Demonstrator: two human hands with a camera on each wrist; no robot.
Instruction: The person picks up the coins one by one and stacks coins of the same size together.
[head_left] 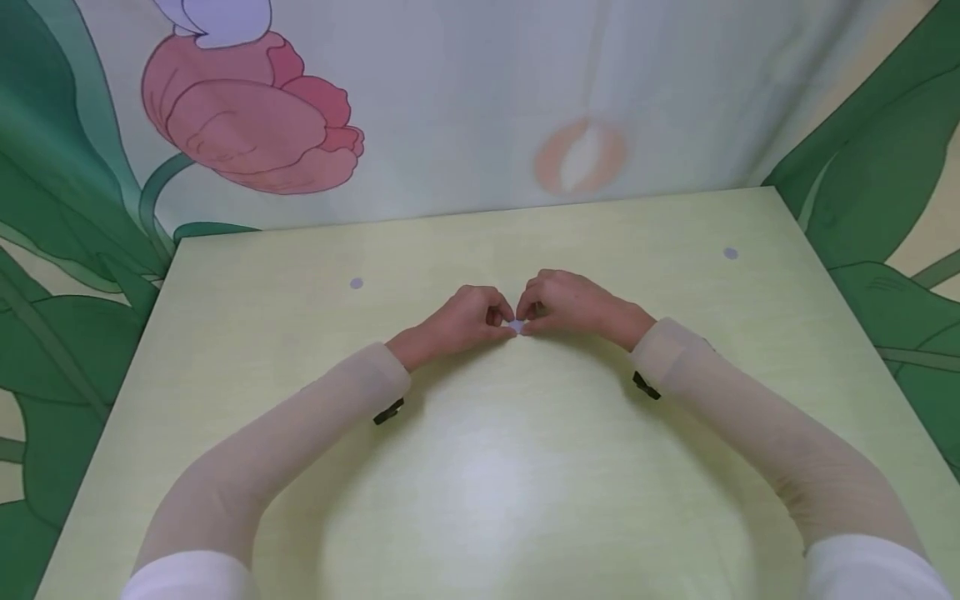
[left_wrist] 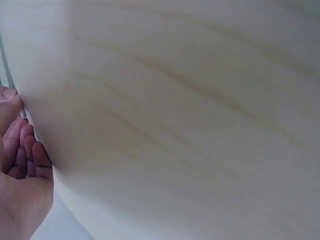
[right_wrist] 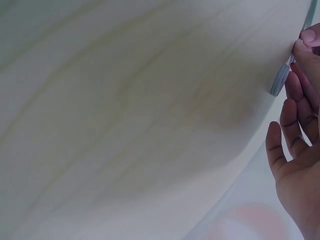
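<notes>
Located at or just above the broad, pale yellow-green, wood-grained bench, presumably for steady support. Pinched from opposite sides by the bare left hand and bare right hand, probably for even control. Appears as a small, pale blue-white piece (material unclear), outline largely covered.

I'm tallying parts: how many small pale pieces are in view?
3: left piece and right piece on the table, middle piece between left hand and right hand, which may hide more.
</notes>
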